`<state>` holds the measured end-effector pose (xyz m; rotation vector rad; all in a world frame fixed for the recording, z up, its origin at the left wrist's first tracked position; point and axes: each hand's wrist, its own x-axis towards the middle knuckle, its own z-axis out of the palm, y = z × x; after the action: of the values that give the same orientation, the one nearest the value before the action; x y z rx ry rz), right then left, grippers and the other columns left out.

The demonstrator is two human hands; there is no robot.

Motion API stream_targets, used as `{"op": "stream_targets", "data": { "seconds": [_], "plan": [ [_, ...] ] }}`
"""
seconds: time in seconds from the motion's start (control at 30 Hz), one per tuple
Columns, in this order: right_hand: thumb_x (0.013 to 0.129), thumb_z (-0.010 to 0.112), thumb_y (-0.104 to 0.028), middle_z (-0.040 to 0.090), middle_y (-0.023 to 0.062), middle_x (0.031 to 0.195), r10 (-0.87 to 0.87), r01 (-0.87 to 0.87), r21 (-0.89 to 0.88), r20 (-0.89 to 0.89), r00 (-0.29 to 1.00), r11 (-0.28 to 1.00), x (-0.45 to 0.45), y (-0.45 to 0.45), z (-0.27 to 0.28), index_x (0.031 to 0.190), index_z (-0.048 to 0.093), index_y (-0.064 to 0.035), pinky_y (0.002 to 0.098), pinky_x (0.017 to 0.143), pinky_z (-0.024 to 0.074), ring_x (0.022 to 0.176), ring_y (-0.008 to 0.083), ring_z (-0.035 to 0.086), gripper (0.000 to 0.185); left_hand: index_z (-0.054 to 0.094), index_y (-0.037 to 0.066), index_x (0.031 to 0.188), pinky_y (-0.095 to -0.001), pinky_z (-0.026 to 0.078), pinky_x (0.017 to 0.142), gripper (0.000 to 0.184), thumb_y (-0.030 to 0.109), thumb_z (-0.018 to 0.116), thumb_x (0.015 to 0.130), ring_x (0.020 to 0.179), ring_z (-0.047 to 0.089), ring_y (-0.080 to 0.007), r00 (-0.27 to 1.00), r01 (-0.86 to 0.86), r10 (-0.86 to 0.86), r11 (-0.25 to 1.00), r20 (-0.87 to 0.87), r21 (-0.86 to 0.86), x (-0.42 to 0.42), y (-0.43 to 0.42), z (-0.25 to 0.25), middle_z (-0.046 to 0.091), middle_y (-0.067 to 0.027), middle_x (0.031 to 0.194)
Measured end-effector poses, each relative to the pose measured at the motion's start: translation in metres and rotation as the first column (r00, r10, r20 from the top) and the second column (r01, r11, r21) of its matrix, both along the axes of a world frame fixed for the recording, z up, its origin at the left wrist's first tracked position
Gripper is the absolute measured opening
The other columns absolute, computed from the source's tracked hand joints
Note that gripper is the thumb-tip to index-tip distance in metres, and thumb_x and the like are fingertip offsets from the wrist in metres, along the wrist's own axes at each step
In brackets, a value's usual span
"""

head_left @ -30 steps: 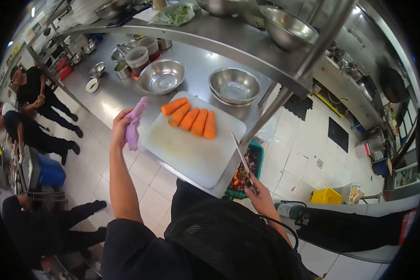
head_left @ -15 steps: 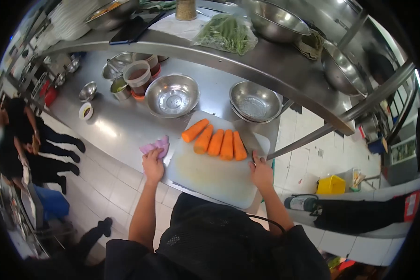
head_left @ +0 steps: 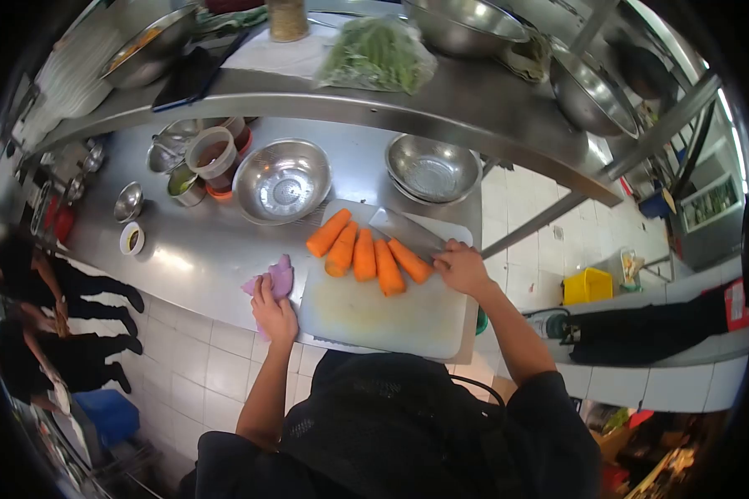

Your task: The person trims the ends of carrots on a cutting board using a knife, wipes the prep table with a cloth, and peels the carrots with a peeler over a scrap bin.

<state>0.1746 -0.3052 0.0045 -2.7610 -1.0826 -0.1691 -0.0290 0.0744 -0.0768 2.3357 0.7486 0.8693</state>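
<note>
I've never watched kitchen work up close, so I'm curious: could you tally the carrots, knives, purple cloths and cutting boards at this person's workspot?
Carrots: 5
Knife: 1
Purple cloth: 1
Cutting board: 1
Total: 8

A steel table (shiny) bears a cutting board and bowls.

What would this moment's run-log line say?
left hand: on purple cloth | right hand: holding knife | five carrots: on cutting board
</note>
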Motion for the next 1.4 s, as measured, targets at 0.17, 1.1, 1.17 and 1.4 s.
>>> {"op": "stream_targets", "data": {
  "seconds": [0.17, 1.1, 1.17, 1.4],
  "plan": [
    [0.093, 0.06, -0.007, 0.067, 0.0099, 0.123, 0.616, 0.451, 0.889, -0.399, 0.679, 0.078, 0.06, 0.036, 0.16, 0.109, 0.073, -0.0085, 0.0462, 0.097, 0.0487, 0.119, 0.0259, 0.06, 0.02, 0.063, 0.008, 0.128, -0.0497, 0.04, 0.101, 0.038, 0.026, 0.057, 0.096, 0.121, 0.052, -0.0384, 0.976, -0.046, 0.028, 0.996, -0.218, -0.08, 0.013, 0.011, 0.038, 0.059, -0.0132, 0.136],
    [0.091, 0.058, 0.004, 0.05, 0.0156, 0.146, 0.865, 0.441, 0.773, 0.267, 0.425, -0.456, 0.043, 0.03, 0.19, 0.136, 0.054, 0.0019, 0.0537, 0.122, 0.0188, 0.142, 0.0297, 0.037, 0.045, 0.054, 0.011, 0.139, -0.0475, 0.037, 0.112, 0.056, 0.025, 0.074, 0.089, 0.131, 0.053, -0.0235, 0.027, 0.774, 0.088, -0.632, 0.996, 0.035, 0.215, -0.079, 0.28, 0.06, -0.0084, 0.138],
    [0.092, 0.059, 0.002, 0.052, 0.0147, 0.145, 0.884, 0.417, 0.811, 0.244, 0.398, -0.411, 0.046, 0.026, 0.19, 0.137, 0.054, 0.0007, 0.0525, 0.122, 0.0198, 0.141, 0.0299, 0.04, 0.046, 0.054, 0.011, 0.139, -0.047, 0.037, 0.112, 0.056, 0.027, 0.073, 0.089, 0.131, 0.053, -0.0233, 0.026, 0.765, 0.078, -0.643, 0.997, 0.031, 0.216, -0.078, 0.279, 0.06, -0.0082, 0.138],
    [0.098, 0.061, -0.007, 0.053, 0.0156, 0.144, 0.829, 0.349, 0.829, 0.22, 0.514, -0.437, 0.078, 0.007, 0.166, 0.137, 0.052, 0.0041, 0.0465, 0.121, 0.027, 0.135, 0.0296, 0.047, 0.042, 0.052, 0.01, 0.141, -0.0438, 0.041, 0.109, 0.06, 0.045, 0.067, 0.094, 0.13, 0.054, -0.0241, 0.015, 0.763, 0.064, -0.646, 0.998, 0.03, 0.221, -0.07, 0.277, 0.06, -0.0082, 0.139]
  ]
}}
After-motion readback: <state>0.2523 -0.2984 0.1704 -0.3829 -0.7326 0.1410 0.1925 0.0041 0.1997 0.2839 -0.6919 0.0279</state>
